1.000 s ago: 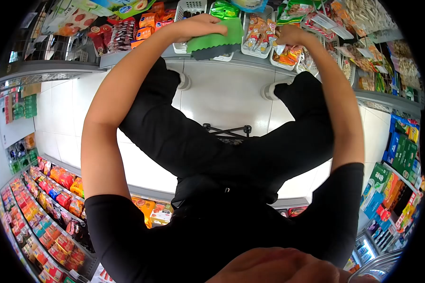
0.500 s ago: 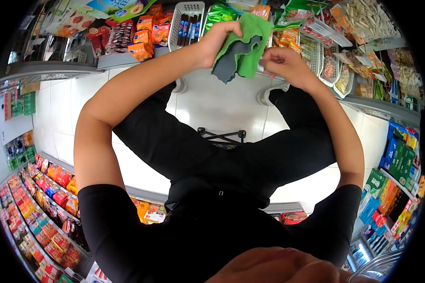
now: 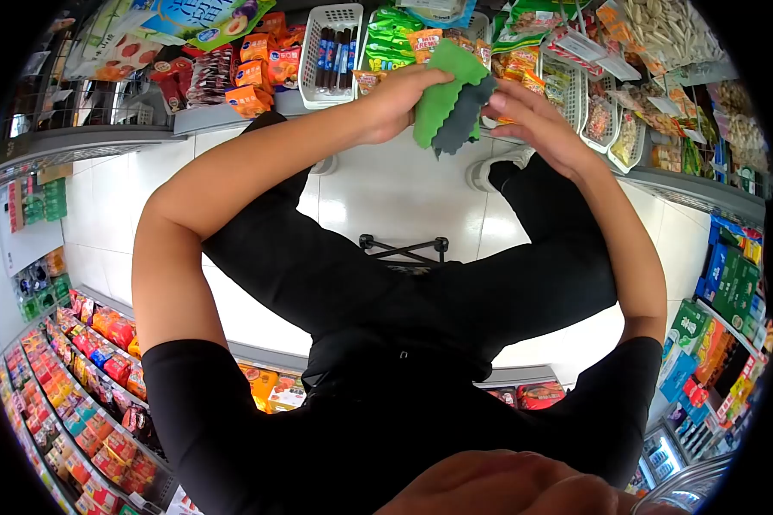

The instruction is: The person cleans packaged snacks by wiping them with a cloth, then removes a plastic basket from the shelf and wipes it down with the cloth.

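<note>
Head view: cloth (image 3: 440, 96), green on one face and dark grey on the other, is held up between the two hands, folded over, its scalloped edges hanging down. In view it overlaps the front edge of the shelf (image 3: 215, 118) and the tiled floor (image 3: 378, 193).

Left hand (image 3: 401, 96): closed in a pinch on the green upper side of the cloth. Right hand (image 3: 537, 122): moderately wide, fingers loosely extended and slightly apart, tips at the grey side; contact with the cloth cannot be told.

Shelf contents: to the left of the cloth, a white basket (image 3: 308, 75) with dark stick packs (image 3: 337, 53) standing in it, then orange packets (image 3: 253, 73) farther left. Green packets (image 3: 391, 39) lie between that basket and the cloth. To the right, beyond the right hand, narrow white baskets of small bagged goods (image 3: 599, 118).

Below: black trouser legs spread on either side, one white shoe (image 3: 481, 177) clearly visible, black crossed frame (image 3: 404, 249) between the legs.
</note>
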`<move>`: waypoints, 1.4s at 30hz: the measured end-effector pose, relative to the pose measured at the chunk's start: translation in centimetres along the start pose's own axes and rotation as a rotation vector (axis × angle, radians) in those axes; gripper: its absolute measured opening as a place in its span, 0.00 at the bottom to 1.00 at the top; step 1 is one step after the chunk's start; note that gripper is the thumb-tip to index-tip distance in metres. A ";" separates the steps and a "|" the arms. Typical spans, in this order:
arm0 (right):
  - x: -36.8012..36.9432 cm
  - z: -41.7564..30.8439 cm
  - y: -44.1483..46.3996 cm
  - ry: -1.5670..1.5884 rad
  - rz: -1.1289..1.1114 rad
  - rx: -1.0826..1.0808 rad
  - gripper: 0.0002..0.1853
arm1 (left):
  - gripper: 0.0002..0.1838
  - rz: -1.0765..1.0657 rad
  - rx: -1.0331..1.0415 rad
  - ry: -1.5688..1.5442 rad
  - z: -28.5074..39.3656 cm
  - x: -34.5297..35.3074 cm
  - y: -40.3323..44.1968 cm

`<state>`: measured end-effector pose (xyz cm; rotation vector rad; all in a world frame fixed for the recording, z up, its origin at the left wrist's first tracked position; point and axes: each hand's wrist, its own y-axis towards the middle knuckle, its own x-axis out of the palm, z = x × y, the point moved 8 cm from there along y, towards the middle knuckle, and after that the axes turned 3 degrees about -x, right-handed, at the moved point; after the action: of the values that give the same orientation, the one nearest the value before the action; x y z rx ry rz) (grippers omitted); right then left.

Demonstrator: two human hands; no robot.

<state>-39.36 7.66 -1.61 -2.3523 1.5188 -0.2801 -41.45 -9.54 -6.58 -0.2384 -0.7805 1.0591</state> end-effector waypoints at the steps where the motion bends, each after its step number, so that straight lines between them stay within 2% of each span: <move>1: 0.2 0.8 0.3 -0.026 -0.017 0.008 0.34 | 0.21 -0.016 0.006 0.026 -0.1 0.2 0.0; 2: 0.5 1.3 0.4 -0.049 -0.033 0.016 0.35 | 0.21 -0.033 0.009 0.054 -0.2 0.5 -0.1; 5: 0.8 1.1 0.3 -0.045 0.133 0.081 0.34 | 0.23 -0.059 0.012 0.141 -0.1 1.5 -0.3; 8: 1.0 2.0 0.3 0.037 0.110 0.161 0.32 | 0.25 -0.070 0.009 0.235 0.0 2.1 -0.1; 10: 0.5 2.1 0.4 0.076 0.174 0.117 0.30 | 0.27 -0.084 0.012 0.243 -0.1 2.3 -0.2; 13: -0.8 2.7 1.0 0.145 0.198 0.119 0.26 | 0.24 -0.059 0.022 0.171 0.5 2.3 -0.3; 18: -4.0 2.6 0.9 0.422 0.232 0.192 0.21 | 0.17 0.061 0.133 0.406 1.1 -1.5 1.3; 19: -5.1 2.5 0.9 0.355 0.247 0.173 0.21 | 0.15 0.088 0.171 0.474 1.4 -2.1 1.6; 20: -6.0 2.2 0.9 0.289 0.261 0.154 0.21 | 0.16 0.033 0.144 0.318 0.5 -2.9 3.0; 23: -6.4 1.0 0.8 0.050 0.361 0.059 0.19 | 0.28 0.031 0.147 0.275 1.9 -2.2 1.1; 24: -6.6 1.5 1.4 -0.054 0.362 0.018 0.19 | 0.39 0.008 0.177 0.314 2.2 -1.8 1.0; 25: -6.8 1.8 1.7 -0.157 0.361 -0.023 0.18 | 0.42 0.014 0.163 0.308 2.1 -1.6 0.9; 28: -6.0 -0.4 1.8 -0.440 0.348 -0.350 0.20 | 0.51 0.037 0.091 0.253 1.8 -0.8 0.4; 29: -5.7 -1.4 1.8 -0.552 0.339 -0.469 0.22 | 0.51 -0.007 0.078 0.249 1.6 -0.4 0.4; 30: -5.0 -3.6 1.0 -0.721 0.368 -0.689 0.21 | 0.51 -0.050 0.065 0.244 1.6 0.1 0.4; 33: -3.8 -6.6 -0.5 -0.764 0.380 -0.845 0.19 | 0.49 -0.149 0.068 0.229 1.3 1.8 -0.3; 36: -2.0 -8.0 -1.1 -0.920 0.353 -0.934 0.21 | 0.49 -0.215 0.115 0.205 1.0 3.5 -1.2; 39: -0.7 -6.5 -0.3 -0.959 0.341 -0.825 0.24 | 0.44 -0.288 0.083 0.198 1.1 4.5 -1.6; 40: -0.4 -6.2 -0.1 -0.976 0.338 -0.849 0.26 | 0.39 -0.302 0.099 0.204 1.1 4.5 -1.5; 42: 0.5 -6.0 -0.2 -0.984 0.382 -0.777 0.28 | 0.35 -0.321 0.037 0.091 1.5 4.2 -1.9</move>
<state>-41.03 6.30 4.04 -1.9693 1.5724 1.5469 -40.08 -7.14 -2.62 -0.1239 -0.6896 0.7537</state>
